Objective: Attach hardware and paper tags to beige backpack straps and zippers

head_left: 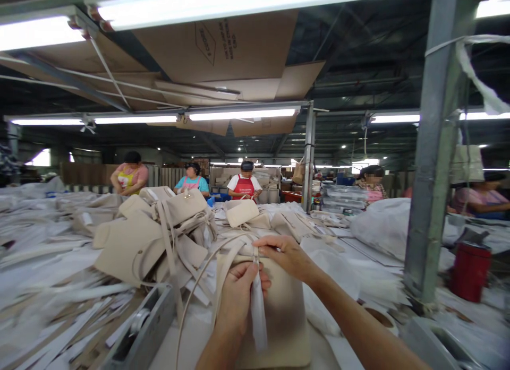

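Note:
A beige handbag stands upright on the table right in front of me, its strap rising along the left side. My left hand is at the bag's upper edge, fingers closed on a strip of white wrapping that hangs down over the bag's face. Just above and to the right, my right hand pinches the upper end of the same strip, where it meets a narrow beige strap. The fingertips of both hands nearly meet. Exactly how the wrapping sits round the strap is too small to tell.
A heap of beige bags lies ahead to the left, above paper scraps. Grey metal fixtures flank me. A steel post, a red canister and a tape roll are at right. Several people work across the table.

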A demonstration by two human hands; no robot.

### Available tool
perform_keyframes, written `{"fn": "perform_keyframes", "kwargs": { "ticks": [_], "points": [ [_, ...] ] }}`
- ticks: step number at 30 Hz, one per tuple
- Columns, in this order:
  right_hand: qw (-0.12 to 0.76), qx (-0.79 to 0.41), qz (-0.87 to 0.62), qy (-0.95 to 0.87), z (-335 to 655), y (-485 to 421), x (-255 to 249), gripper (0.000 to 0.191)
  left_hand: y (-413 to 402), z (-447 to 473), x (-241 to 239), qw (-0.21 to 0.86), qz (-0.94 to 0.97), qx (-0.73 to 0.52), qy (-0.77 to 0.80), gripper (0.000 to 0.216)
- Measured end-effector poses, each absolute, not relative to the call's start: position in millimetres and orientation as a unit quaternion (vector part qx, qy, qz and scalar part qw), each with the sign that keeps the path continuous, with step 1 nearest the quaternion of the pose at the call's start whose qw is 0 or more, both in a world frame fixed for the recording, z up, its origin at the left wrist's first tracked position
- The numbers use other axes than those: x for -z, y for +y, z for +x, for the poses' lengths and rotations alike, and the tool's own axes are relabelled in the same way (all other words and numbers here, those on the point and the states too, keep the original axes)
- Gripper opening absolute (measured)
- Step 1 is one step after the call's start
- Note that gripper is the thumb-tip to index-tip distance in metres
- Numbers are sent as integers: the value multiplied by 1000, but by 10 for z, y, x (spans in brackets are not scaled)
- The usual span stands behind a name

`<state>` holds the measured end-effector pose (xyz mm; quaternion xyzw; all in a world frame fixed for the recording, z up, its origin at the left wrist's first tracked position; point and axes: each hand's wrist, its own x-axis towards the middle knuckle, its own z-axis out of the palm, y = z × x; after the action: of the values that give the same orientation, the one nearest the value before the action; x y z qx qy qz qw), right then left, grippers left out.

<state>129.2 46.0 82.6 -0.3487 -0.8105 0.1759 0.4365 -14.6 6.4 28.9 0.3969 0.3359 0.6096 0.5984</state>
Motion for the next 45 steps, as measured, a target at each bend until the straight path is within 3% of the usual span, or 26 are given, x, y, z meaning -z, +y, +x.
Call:
{"fn": "perform_keyframes", "kwargs": {
  "ticks": [8, 14, 16, 18, 21, 23, 28, 36, 45],
  "points": [
    [428, -152, -346, -821, 1299, 470, -843, 25, 123, -94, -361, 563, 417, -620, 353, 37],
    [577, -52, -387, -717, 1334, 68, -635, 26, 106, -186, -460, 549, 483, -582, 356, 34],
    [590, -118, -456, -656, 1340, -69, -430, 31, 110, -209, -466, 550, 487, -575, 361, 34],
    [545, -273, -479, -632, 1306, -148, -211, 41, 122, -216, -469, 547, 489, -570, 368, 34],
    [456, -510, -413, -601, 1159, -173, 67, 50, 136, -213, -492, 548, 483, -574, 370, 32],
    [443, -592, -361, -568, 1022, -145, 218, 54, 140, -212, -518, 554, 473, -578, 368, 31],
    [483, -611, -362, -512, 742, -38, 488, 62, 175, -190, -541, 567, 443, -596, 356, 27],
    [491, -673, -336, -440, 645, -89, 364, 67, 245, -126, -472, 590, 411, -610, 333, 17],
    [474, -697, -292, -451, 686, -8, 576, 59, 246, -295, -566, 784, 329, -463, 251, 27]
  ]
}}
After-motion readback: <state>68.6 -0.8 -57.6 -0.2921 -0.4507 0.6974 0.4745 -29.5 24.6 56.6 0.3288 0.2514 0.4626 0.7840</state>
